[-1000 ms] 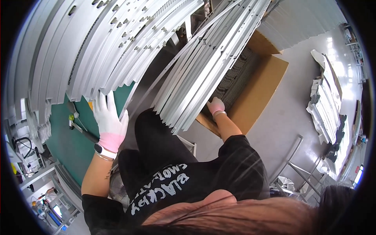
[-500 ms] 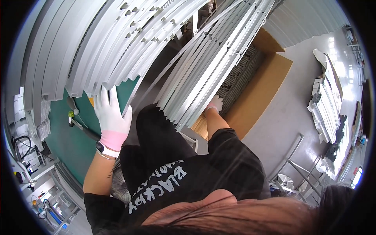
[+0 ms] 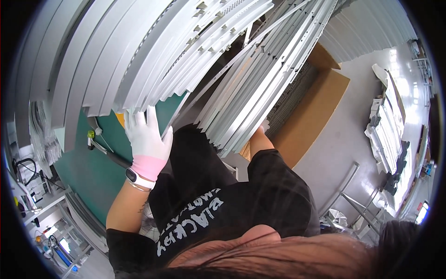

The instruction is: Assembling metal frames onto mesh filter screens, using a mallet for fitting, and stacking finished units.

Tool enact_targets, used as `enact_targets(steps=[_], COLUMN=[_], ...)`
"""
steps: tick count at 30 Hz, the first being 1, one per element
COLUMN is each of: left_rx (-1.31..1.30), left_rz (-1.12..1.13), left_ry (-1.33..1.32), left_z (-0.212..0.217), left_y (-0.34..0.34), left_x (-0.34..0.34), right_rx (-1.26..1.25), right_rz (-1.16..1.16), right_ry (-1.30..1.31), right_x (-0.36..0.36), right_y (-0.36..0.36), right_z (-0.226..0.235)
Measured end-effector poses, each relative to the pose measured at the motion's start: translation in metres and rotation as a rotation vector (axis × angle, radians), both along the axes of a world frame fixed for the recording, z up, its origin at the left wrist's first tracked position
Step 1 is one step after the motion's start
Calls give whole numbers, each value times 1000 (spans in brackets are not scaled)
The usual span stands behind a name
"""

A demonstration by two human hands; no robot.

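Observation:
My left hand [image 3: 147, 139], in a white glove with a pink cuff, lies with its fingers stretched out and thumb apart at the near ends of long white metal profiles [image 3: 104, 60]. Its fingertips touch or nearly touch those ends; their exact contact is hidden. Below it is a green work surface [image 3: 107, 172]. My right hand [image 3: 265, 125] reaches into an open cardboard box [image 3: 309, 118] on the right. A second bundle of long metal profiles [image 3: 253, 86] covers most of that hand, so its fingers are hidden. Rows of small dark grey pieces [image 3: 292, 95] fill the box.
On the green surface, left of my left hand, lie a tool with a green end [image 3: 91, 135] and a dark-handled tool [image 3: 94, 124]. Further right, wrapped white profiles [image 3: 388, 135] rest on the grey floor near a metal tube frame [image 3: 346, 186].
My right hand has slipped further behind the profile bundle, so less of its glove shows. My left hand and the profiles by it sit slightly further right; the whole view has also shifted a little.

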State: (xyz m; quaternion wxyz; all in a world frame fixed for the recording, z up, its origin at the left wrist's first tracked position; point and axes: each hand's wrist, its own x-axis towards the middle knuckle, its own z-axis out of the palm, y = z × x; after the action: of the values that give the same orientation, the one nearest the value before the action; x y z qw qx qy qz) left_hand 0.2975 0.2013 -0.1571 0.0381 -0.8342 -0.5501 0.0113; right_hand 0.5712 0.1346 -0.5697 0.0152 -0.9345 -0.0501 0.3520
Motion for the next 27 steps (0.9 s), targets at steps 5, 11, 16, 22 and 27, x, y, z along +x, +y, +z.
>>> enact_targets(steps=[5,11,16,22,27], left_rx=[81,79,-48,130,56], left_rz=[-35,-49,30,-38,-18], left_ry=[30,63,-15,16,-36], left_z=[3,3,-1,5,1], left_y=[1,2,-1,1,6], left_x=[0,4,1,0,-1], right_rx=[35,-9,-51,-16,102], right_rz=[-128,-284,-145,-116,-18], right_ry=[-1,48,45,49,45], right_x=[-12,-9,-7,-19,-11], right_y=[0,-8,-8,1,-21], right_z=[43,40,37,35,21])
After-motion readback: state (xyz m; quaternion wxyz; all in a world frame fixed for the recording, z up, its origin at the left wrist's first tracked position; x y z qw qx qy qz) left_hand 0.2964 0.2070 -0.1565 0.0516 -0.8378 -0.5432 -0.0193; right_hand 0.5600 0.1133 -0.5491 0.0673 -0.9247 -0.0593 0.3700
